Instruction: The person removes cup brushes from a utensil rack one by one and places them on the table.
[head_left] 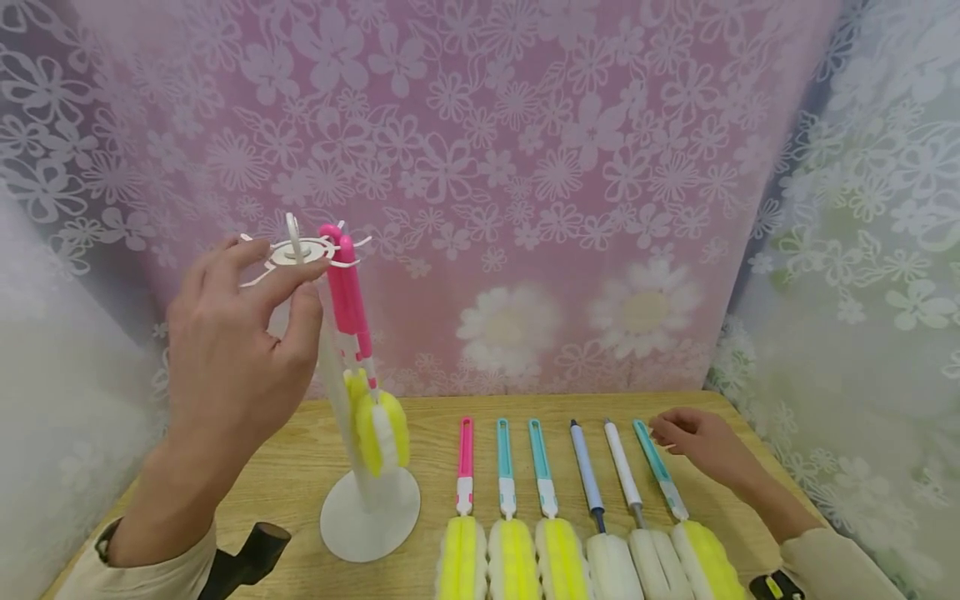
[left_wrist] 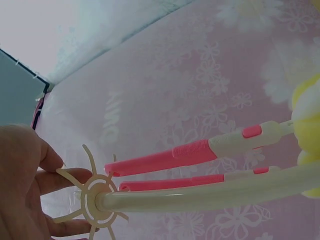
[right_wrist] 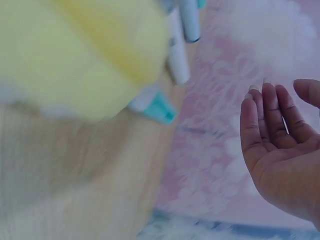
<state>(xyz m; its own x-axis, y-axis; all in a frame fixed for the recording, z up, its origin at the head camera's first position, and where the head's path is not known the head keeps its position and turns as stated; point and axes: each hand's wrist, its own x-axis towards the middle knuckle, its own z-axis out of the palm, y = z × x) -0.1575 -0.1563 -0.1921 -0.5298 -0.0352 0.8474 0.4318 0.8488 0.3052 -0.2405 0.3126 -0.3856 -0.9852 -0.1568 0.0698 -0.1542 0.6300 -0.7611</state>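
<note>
A white hook rack (head_left: 367, 533) stands at the table's left on a round base. My left hand (head_left: 243, 342) is at its top, with thumb and finger pinching one arm of the hook wheel (left_wrist: 92, 202). Two pink-handled sponge brushes hang from that wheel; the nearer pink brush (left_wrist: 165, 157) has a yellow and white head. Over the table's right side, my right hand (head_left: 701, 442) holds nothing, its fingers (right_wrist: 270, 105) loosely bent. Nearest to it lies a teal-handled brush (head_left: 658, 467) with a yellow and white sponge head.
A row of brushes lies on the wooden table (head_left: 292, 467): a pink brush (head_left: 466, 467), two teal ones, a blue-handled brush (head_left: 587, 467) and a white-handled brush (head_left: 621, 462). A black rod-like object (head_left: 255, 554) is by the left sleeve. Flowered curtains (head_left: 510, 167) stand behind and beside.
</note>
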